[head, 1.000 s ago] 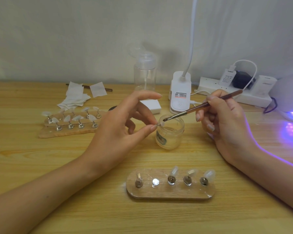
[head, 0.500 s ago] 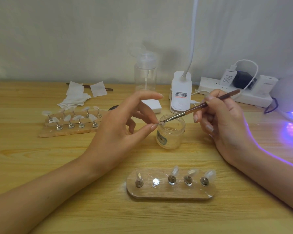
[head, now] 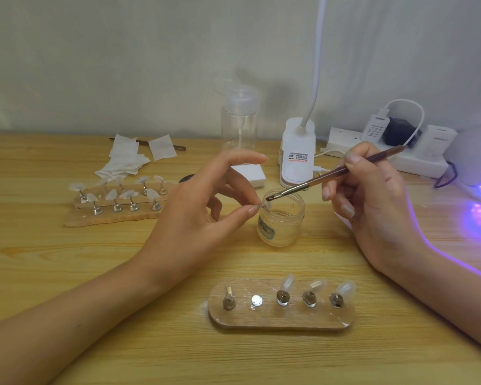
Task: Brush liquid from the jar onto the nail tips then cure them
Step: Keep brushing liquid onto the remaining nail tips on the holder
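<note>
Head view: brush (head: 317,180) tip down-left, handle up-right

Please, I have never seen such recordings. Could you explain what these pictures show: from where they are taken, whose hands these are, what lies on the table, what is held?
There is no machine here: a person works with bare hands, and a camera worn on the head looks down at them. The left hand pinches a small clear nail tip over an open clear jar. The right hand holds a thin brush, its bristles at the tip. On the wooden table lie a near stand with three tips, a far stand with more, wipes, a pump bottle and a violet-glowing lamp.
</note>
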A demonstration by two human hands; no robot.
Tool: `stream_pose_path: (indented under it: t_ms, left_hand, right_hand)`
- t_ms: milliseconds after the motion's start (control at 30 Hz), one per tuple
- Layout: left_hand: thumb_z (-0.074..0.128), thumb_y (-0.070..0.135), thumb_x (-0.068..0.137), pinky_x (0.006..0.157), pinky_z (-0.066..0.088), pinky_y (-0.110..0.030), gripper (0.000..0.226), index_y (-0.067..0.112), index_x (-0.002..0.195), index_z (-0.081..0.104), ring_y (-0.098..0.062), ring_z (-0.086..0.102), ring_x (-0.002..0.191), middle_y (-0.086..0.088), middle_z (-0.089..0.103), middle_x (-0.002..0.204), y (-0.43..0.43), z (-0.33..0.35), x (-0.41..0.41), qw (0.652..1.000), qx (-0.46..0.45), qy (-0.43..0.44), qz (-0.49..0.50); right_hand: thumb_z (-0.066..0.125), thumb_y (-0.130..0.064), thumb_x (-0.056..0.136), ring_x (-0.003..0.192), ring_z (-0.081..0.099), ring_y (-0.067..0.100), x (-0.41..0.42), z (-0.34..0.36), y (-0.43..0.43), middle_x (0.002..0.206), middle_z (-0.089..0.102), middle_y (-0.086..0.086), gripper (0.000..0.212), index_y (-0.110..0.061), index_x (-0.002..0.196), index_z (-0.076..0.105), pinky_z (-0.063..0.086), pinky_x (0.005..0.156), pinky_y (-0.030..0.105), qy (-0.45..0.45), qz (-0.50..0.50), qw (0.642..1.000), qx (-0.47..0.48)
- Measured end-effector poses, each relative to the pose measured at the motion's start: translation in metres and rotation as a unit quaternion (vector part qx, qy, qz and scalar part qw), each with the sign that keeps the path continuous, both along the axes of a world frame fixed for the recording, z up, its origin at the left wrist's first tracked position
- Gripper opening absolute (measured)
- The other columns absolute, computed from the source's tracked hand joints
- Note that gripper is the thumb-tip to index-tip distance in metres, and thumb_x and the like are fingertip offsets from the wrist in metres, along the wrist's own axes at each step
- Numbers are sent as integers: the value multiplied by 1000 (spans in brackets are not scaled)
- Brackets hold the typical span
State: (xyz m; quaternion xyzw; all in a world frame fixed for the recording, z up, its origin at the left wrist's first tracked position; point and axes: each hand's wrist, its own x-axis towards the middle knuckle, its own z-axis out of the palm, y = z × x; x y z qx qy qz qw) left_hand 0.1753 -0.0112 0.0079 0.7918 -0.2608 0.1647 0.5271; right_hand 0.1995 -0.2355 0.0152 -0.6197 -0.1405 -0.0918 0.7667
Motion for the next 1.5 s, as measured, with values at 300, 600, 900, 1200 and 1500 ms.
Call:
stream_pose_path:
  t_ms: [300,600,900,1200,1500]
  left_hand:
    - [74,6,89,60,48,-37,56,27,135,50,-14,70,91,7,71,88,0,-1,-1,1000,-6,9,2]
    - [72,12,87,59,47,-37,55,30,134,50,-15,70,90,7,70,86,0,0,-1,1000,-14,20,-5]
    - [76,9,86,60,49,-40,65,31,140,48,-16,71,87,3,71,86,2,-2,2,998,-34,44,-18]
    - [79,20,82,60,49,-30,69,32,142,47,-15,71,81,6,70,82,1,-2,2,997,-41,58,-27]
    - [78,24,78,61,48,-31,69,32,140,48,-13,70,77,6,70,81,1,-1,2,995,-52,71,-37]
  right_hand:
    - [45,-22,96,40,32,12,0,-1,0,59,62,5,21,-23,75,46,17,42,30,-12,-11,1000,-2]
    - [45,-22,95,40,32,12,-1,0,-1,59,63,7,18,-21,77,46,18,43,30,-16,-8,1000,-2]
    - [45,-22,95,40,34,12,-3,1,0,59,63,6,18,-22,77,45,18,42,27,-14,-16,1000,-2]
    - [46,-22,96,42,33,14,-3,1,0,59,62,7,23,-25,74,48,18,43,30,-13,-24,1000,2]
    - [45,-23,95,40,31,11,-2,1,0,60,62,7,23,-27,73,48,15,43,31,-6,-25,1000,3]
